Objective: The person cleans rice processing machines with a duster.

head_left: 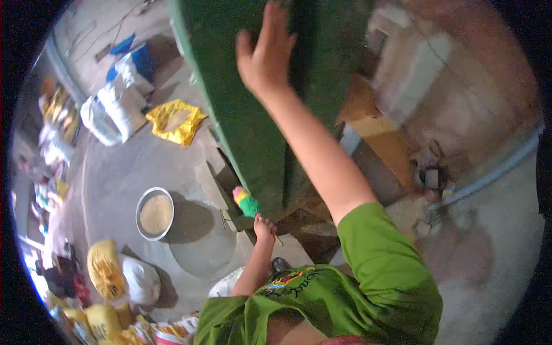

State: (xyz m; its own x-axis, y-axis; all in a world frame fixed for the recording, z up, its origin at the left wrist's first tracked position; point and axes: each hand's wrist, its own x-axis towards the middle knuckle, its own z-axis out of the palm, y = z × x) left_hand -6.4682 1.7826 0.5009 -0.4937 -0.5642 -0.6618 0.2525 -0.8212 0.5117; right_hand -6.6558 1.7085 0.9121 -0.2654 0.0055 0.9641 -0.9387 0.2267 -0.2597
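My left hand is closed around the thin handle of a small duster. The fluffy head of the duster is banded pink, yellow and green and points up and left, close by the lower edge of a tall dark green panel. Higher up, my right hand is raised on an outstretched arm in front of the same panel. Its fingers are apart, slightly smeared by motion, and nothing shows in them.
On the floor at left stands a round metal pan of grain-like material. Near it are a yellow sack, a white sack and a crumpled yellow bag. A pale pipe crosses the right side.
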